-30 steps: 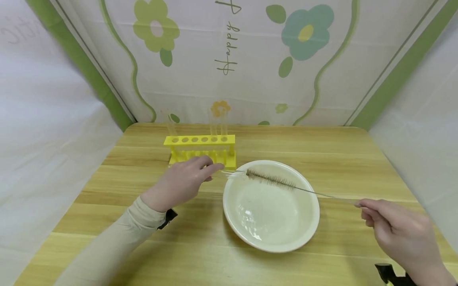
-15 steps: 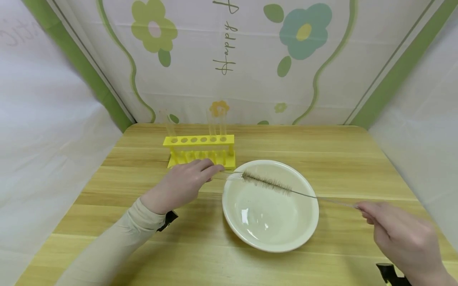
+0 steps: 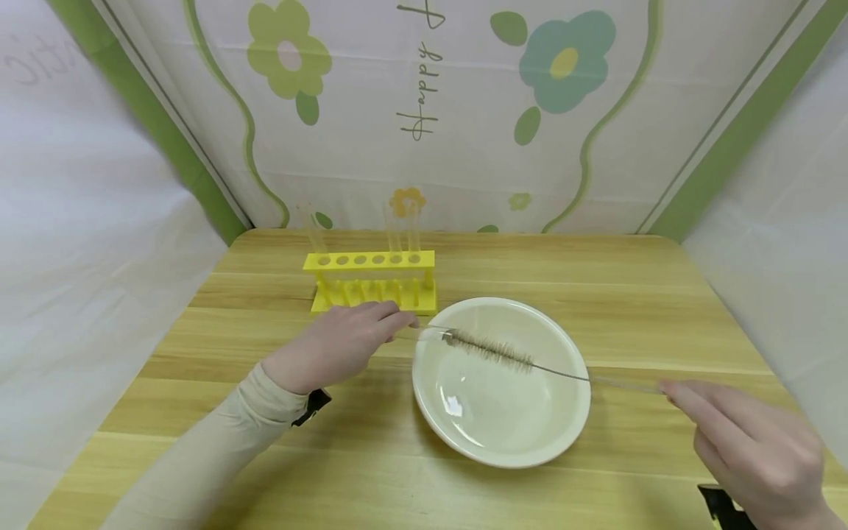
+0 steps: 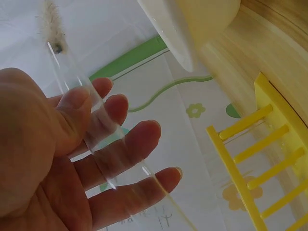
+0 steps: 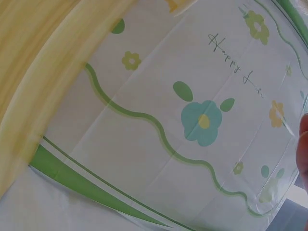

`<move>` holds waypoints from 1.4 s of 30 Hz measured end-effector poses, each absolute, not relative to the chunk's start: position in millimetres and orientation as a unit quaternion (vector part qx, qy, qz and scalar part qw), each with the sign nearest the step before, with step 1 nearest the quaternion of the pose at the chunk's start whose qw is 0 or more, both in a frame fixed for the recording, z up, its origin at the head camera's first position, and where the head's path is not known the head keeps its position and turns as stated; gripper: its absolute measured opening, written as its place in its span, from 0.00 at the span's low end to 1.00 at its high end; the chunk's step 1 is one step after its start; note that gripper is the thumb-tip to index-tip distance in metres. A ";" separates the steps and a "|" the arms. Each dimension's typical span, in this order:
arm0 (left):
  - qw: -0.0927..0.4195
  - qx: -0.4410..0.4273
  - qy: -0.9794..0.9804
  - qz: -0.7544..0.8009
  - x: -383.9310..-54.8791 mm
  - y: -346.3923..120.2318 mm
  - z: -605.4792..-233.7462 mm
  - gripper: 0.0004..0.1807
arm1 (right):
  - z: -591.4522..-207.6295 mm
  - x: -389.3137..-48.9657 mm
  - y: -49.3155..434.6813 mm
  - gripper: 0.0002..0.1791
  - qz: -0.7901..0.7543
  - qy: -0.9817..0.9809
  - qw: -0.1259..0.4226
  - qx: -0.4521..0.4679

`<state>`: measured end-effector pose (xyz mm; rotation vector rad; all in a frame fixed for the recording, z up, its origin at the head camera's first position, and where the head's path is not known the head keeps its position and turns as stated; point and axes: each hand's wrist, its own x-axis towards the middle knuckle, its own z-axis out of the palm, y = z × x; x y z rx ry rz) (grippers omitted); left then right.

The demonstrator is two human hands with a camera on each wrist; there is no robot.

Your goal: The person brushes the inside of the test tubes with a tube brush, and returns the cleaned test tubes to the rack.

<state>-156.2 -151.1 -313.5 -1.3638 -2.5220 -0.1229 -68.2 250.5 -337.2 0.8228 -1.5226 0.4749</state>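
Note:
My left hand (image 3: 344, 344) holds a clear glass test tube (image 4: 103, 139) between thumb and fingers, its mouth over the left rim of the white basin (image 3: 503, 458). Bristles of a test tube brush (image 3: 493, 349) line up with that mouth; in the left wrist view the brush tip sits right at the opening, and how deep it reaches is hard to tell. Far to the right, my right hand (image 3: 755, 434) pinches the end of the brush's thin wire handle. Only a bit of a fingertip (image 5: 303, 149) shows in the right wrist view.
Behind my left hand stands a yellow test tube rack (image 3: 369, 261), with clear test tubes (image 3: 394, 232) upright in it at both ends. The basin seems to hold water. A patterned white curtain (image 3: 464, 162) closes off the back of the wooden table (image 3: 596, 280).
The brush has shifted slightly left and down, its tip now nearer the tube's mouth. My right hand has sunk a little along with it. My left hand has barely moved.

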 end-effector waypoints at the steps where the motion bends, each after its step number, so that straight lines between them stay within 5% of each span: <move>1: 0.136 -0.475 -0.869 -0.038 -156.0 -150.4 -313.7 0.23 | -336.7 -68.6 248.8 0.20 0.208 -0.662 0.622 0.364; 13: 0.168 -0.494 -0.853 -0.004 -158.2 -141.7 -315.9 0.27 | -350.9 -70.5 248.2 0.23 0.170 -0.712 0.577 0.363; 42: 0.205 -0.519 -0.830 0.022 -154.0 -120.8 -311.3 0.11 | -345.2 -80.4 214.6 0.25 0.176 -0.718 0.580 0.343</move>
